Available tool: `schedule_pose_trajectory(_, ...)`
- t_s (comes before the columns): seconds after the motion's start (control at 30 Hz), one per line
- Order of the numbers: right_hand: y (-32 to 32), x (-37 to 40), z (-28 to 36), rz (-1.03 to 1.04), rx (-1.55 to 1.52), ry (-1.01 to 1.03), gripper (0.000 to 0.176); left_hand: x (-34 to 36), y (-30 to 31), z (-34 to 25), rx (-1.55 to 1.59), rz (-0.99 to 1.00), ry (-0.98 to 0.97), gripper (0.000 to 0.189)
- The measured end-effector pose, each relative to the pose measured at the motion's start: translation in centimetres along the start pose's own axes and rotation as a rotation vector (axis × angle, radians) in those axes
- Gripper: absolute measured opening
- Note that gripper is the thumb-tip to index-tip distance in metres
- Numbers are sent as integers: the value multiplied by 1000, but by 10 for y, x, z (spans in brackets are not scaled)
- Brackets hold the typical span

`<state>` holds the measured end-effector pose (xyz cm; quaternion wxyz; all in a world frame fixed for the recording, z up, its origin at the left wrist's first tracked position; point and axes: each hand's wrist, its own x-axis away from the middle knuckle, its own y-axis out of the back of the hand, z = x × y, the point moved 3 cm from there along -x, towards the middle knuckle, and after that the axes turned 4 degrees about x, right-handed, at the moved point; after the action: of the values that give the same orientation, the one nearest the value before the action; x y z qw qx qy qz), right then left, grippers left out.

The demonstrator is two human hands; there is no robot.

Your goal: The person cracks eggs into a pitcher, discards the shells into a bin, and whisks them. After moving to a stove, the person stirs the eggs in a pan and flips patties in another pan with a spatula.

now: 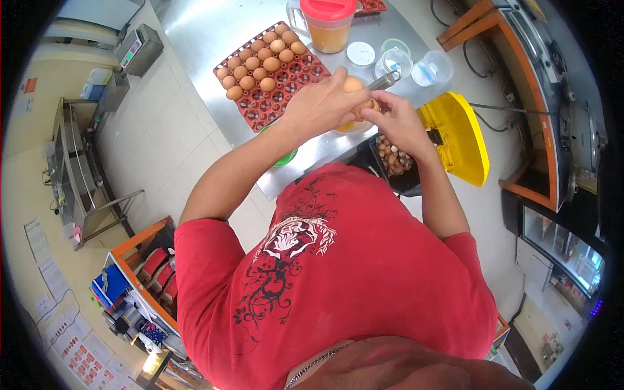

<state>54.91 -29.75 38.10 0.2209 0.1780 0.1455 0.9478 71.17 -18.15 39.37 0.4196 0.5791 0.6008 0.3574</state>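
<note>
My left hand (323, 101) reaches in over the front of the metal table, its fingers curled around a brown egg (353, 84). Opposite it, my right hand (398, 122) pinches with thumb and fingers at another brown egg (368, 107), which both hands meet around. Right below them is a bowl (356, 127) with yellow egg liquid, mostly covered by the hands. A metal rod-like handle (385, 80) slants up beside my fingers. To the left lies a red egg tray (265, 107), its far part filled with several brown eggs (252, 63).
A red-lidded jug (327, 32) of yellow liquid stands at the back, near a white round lid (361, 54) and clear containers (431, 69). Below the table's edge, a bin (396, 162) of eggshells has its yellow lid (471, 140) raised. A green rim (286, 158) shows under my left forearm.
</note>
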Motion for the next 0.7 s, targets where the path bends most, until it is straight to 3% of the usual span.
schedule_pose_trajectory(0.13, 17, 22, -15, 62, -342, -130, 38, -2, 11, -15, 65, -93, -73, 53)
schedule_pose_trajectory(0.23, 44, 55, -58, 36, -375, -156, 36, 6, 26, -15, 156, -70, 139, 60)
schedule_pose_trajectory(0.33, 63, 89, -127, 88, -273, -409, 38, 20, 28, 10, 199, -302, 203, 66)
schedule_pose_trajectory(0.43, 68, 114, -197, -113, 566, -548, 38, 31, 24, 29, 279, -376, 264, 66)
schedule_pose_trajectory(0.53, 73, 106, -218, -177, -257, -711, 41, 35, 16, 37, 273, -411, 293, 69)
schedule_pose_trajectory(0.63, 48, 87, -160, -106, -1024, -334, 45, 33, 15, 34, 359, -418, 322, 65)
schedule_pose_trajectory(0.7, 36, 71, -117, -37, -975, -225, 48, 28, 14, 30, 394, -417, 298, 63)
